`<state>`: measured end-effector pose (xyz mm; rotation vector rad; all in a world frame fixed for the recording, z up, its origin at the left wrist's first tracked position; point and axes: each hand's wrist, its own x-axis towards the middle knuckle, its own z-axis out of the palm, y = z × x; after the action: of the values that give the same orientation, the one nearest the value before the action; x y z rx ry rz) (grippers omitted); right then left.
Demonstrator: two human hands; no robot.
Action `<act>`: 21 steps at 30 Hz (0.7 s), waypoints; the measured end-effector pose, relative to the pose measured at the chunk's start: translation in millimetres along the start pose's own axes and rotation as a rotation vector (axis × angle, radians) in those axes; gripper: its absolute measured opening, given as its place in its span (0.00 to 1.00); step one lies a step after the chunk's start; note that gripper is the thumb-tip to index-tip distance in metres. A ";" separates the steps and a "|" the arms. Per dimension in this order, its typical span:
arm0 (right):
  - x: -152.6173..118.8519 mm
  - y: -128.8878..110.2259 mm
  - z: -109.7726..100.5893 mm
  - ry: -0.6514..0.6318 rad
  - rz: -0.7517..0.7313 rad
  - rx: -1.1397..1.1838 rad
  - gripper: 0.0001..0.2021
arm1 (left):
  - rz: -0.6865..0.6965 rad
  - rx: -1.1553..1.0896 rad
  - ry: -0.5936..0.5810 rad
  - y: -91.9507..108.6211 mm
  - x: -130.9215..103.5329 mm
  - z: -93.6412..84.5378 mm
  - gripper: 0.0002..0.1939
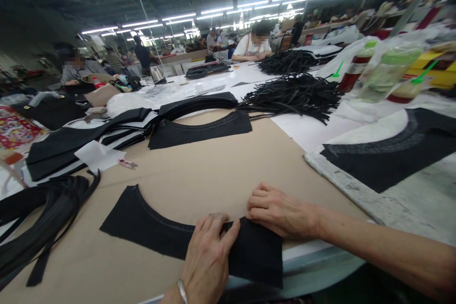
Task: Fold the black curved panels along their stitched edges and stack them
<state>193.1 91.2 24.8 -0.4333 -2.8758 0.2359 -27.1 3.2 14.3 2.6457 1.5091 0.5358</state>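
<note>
A curved black fabric piece (156, 228) lies on the tan work sheet (213, 175), its inner edge marked with a stitched-looking line. Over its middle rests my left hand (210, 251), fingers stretched out and thumb apart, pressing on the fabric. My right hand (278, 211) is closed at the piece's upper right edge, with curled fingertips on the rim. The fingertips partly hide that edge. Farther back lies another black curved piece (203, 130), in front of a stack of similar pieces (199, 102). Small pink-handled thread snips (127, 164) lie to the left.
Black strips (60, 209) lie at left, below stacked black panels (85, 137). A tangled strip pile (295, 95) sits at the back. On the right, a pale slab (359, 204) bears another black piece (392, 152); bottles (359, 64) stand behind. A co-worker (252, 45) sits across the table.
</note>
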 end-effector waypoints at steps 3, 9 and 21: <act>0.3 -1.3 0.0 -0.005 -0.007 -0.022 0.11 | -0.033 -0.110 -0.040 6.7 5.8 2.2 0.23; -2.1 -2.6 0.2 0.015 -0.010 -0.016 0.12 | -0.009 -0.164 -0.114 15.2 8.5 10.9 0.21; -16.2 3.8 0.1 0.027 0.023 -0.016 0.13 | -0.005 -0.066 -0.125 16.5 13.2 15.6 0.26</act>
<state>209.2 89.7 20.9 -0.4691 -2.8500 0.2093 -2.4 7.7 6.7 2.5727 1.4372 0.4044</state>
